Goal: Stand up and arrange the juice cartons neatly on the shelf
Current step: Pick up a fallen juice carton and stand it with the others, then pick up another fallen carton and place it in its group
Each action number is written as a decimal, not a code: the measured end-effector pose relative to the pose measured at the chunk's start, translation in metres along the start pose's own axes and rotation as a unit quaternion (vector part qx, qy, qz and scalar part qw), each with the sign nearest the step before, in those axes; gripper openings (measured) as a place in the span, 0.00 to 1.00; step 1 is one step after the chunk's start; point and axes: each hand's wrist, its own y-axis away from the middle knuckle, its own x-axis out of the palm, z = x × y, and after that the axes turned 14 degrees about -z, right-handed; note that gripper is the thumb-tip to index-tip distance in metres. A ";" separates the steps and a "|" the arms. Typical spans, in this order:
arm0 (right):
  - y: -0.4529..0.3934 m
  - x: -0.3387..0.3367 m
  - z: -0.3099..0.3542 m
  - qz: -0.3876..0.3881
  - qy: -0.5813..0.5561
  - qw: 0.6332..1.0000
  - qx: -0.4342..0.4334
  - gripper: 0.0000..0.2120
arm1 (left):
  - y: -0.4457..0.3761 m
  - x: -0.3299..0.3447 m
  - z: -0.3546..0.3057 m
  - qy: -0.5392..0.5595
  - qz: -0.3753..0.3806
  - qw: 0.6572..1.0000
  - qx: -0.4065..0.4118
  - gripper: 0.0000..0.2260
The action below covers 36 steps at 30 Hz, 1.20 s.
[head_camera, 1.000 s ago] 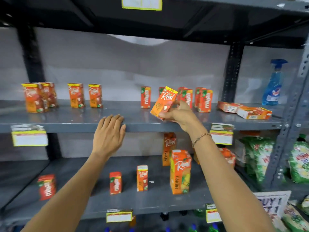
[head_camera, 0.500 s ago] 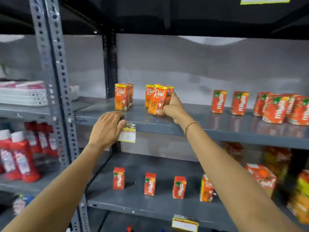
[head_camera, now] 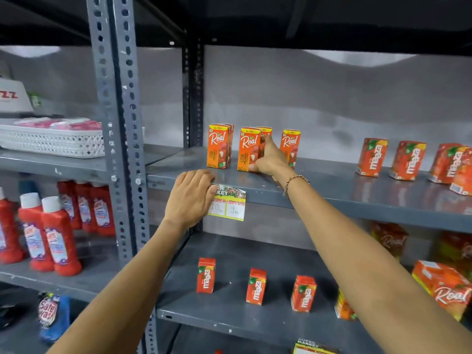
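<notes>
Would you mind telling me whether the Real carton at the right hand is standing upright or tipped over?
Upright. The Real carton stands on its base on the shelf, yellow top up, with the right hand against its side.

Grey metal shelf [head_camera: 332,192] — upright Real cartons [head_camera: 217,146] left, Maaza cartons [head_camera: 372,157] right, well apart.

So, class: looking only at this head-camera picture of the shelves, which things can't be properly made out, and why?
- Carton behind the second Real carton, head view: mostly hidden by it and the right hand.
- Price tag: left part covered by the left hand.
- Maaza cartons at far right: cut off by the frame edge.
- Large Real boxes lower right: blurred, partly behind the right arm.
</notes>
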 end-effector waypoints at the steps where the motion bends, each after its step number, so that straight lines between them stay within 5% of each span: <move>1: 0.000 0.000 0.000 0.003 0.002 1.000 0.004 0.38 | 0.000 0.000 0.001 0.000 -0.001 1.000 0.005 0.23; 7: 0.013 -0.019 -0.014 0.011 -0.058 0.997 0.039 0.38 | 0.000 -0.003 0.001 0.037 0.004 0.999 -0.007 0.26; 14: 0.049 -0.114 -0.076 -0.148 -0.126 0.981 0.015 0.15 | -0.004 -0.005 -0.046 0.006 -0.042 0.998 -0.046 0.21; 24: 0.079 -0.301 -0.189 -0.326 -0.070 0.941 0.061 0.09 | -0.036 0.023 -0.248 0.093 -0.022 0.995 0.006 0.18; 30: 0.084 -0.423 -0.261 -0.470 0.031 0.874 0.119 0.09 | -0.049 0.043 -0.377 0.122 -0.003 0.992 0.023 0.20; 36: 0.083 -0.505 -0.331 -0.543 0.016 0.808 0.226 0.19 | -0.057 0.049 -0.488 0.149 -0.009 0.988 0.050 0.18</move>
